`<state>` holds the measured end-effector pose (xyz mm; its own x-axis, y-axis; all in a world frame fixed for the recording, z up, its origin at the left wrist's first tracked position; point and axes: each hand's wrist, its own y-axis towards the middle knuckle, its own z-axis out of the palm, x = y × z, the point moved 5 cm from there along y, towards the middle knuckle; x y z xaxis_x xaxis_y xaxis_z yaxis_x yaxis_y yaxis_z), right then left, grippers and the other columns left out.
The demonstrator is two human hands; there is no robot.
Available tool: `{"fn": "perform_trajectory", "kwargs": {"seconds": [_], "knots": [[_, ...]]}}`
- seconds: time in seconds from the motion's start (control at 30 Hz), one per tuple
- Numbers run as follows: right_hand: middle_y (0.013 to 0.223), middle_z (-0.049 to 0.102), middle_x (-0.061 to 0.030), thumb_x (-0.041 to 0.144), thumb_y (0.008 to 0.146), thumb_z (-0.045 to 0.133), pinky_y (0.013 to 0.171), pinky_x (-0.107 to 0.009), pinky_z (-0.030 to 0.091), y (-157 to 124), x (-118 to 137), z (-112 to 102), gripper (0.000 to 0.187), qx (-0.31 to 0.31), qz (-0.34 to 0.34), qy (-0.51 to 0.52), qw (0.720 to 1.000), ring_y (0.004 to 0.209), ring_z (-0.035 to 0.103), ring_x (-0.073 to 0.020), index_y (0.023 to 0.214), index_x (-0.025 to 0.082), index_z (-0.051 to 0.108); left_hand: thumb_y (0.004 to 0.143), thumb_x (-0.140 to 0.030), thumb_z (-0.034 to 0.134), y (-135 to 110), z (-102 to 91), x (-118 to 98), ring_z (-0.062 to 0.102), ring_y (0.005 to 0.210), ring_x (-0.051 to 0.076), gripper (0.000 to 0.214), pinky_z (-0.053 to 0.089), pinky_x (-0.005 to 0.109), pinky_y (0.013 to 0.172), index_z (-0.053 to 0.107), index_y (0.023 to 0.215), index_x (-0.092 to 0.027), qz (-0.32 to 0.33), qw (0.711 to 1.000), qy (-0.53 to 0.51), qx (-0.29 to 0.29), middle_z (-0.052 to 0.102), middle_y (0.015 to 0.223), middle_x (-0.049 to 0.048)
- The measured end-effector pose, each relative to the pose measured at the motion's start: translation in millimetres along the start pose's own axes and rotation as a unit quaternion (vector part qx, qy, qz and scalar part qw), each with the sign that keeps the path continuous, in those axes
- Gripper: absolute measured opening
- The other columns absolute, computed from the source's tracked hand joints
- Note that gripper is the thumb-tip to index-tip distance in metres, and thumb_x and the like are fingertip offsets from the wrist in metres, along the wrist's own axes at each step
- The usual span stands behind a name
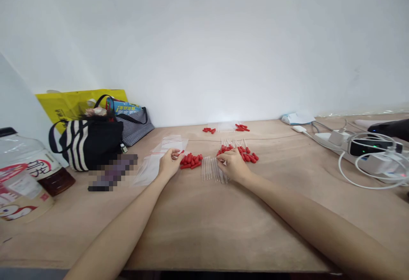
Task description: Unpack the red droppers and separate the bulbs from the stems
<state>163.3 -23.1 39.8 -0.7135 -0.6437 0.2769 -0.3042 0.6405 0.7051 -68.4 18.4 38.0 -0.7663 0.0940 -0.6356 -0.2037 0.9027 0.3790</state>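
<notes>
My left hand (171, 160) is closed in a pinch on a small red rubber dropper bulb (182, 152). Just right of it lies a pile of red bulbs (191, 160). A row of thin clear dropper tubes (207, 168) lies side by side between my hands. My right hand (234, 164) is over the right end of that row, its fingertips pinched on a clear tube; the fingers partly hide it. Beyond and beside my right hand are droppers with red bulbs (249, 154) fitted on clear tubes.
Clear zip bags (150, 167) lie left of my left hand. Farther back are more red-bulbed droppers (242, 127). A black bag (92, 143), a blurred-out object (113, 172) and a large bottle (35, 160) stand left. White cables and a power strip (335, 141) are right.
</notes>
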Motion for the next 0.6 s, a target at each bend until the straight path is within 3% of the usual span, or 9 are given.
{"fn": "perform_trajectory", "kwargs": {"seconds": [0.1,0.2,0.33,0.47,0.6], "knots": [[0.062,0.062,-0.0011,0.012,0.072,0.051,0.069,-0.029,0.028,1,7,10,0.013,0.044,-0.012,-0.028,0.999,0.064,0.054,-0.0126,0.069,0.018,0.063,0.071,-0.037,0.051,-1,1.6,2,0.059,0.07,0.017,0.024,0.044,0.027,0.065,0.058,0.083,-0.017,-0.006,0.999,0.022,0.024,0.064,0.077,0.0042],[0.062,0.06,-0.0009,0.024,0.072,0.056,0.069,-0.03,0.025,-1,11,12,0.01,0.08,0.0,-0.031,0.996,0.065,0.053,-0.0127,0.069,0.017,0.063,0.078,-0.038,0.04,-2,0.7,2,0.059,0.076,0.018,0.027,0.043,0.027,0.068,0.059,0.079,-0.018,-0.005,0.998,0.039,0.044,0.065,0.079,0.0048],[0.064,0.056,-0.0005,0.045,0.071,0.056,0.069,-0.031,0.023,-5,16,8,0.028,0.107,-0.004,-0.042,0.993,0.067,0.051,-0.0133,0.071,0.018,0.063,0.082,-0.038,0.032,0,-0.3,1,0.059,0.082,0.022,0.034,0.041,0.028,0.069,0.059,0.075,-0.018,-0.006,0.996,0.062,0.057,0.065,0.079,0.0061],[0.069,0.053,-0.0017,0.059,0.064,0.056,0.069,-0.031,0.024,-8,18,3,0.044,0.111,-0.008,-0.053,0.992,0.072,0.049,-0.0158,0.079,0.018,0.064,0.082,-0.037,0.031,2,-0.3,2,0.059,0.082,0.021,0.035,0.041,0.027,0.068,0.059,0.075,-0.018,-0.001,0.995,0.073,0.067,0.065,0.079,0.0058],[0.073,0.053,-0.0026,0.056,0.068,0.054,0.07,-0.032,0.025,-12,13,-9,0.043,0.079,-0.002,-0.046,0.996,0.072,0.049,-0.0153,0.086,0.018,0.063,0.082,-0.037,0.031,2,-2.3,4,0.059,0.08,0.02,0.034,0.041,0.026,0.067,0.059,0.076,-0.019,0.006,0.994,0.079,0.071,0.065,0.079,0.0049]]}}
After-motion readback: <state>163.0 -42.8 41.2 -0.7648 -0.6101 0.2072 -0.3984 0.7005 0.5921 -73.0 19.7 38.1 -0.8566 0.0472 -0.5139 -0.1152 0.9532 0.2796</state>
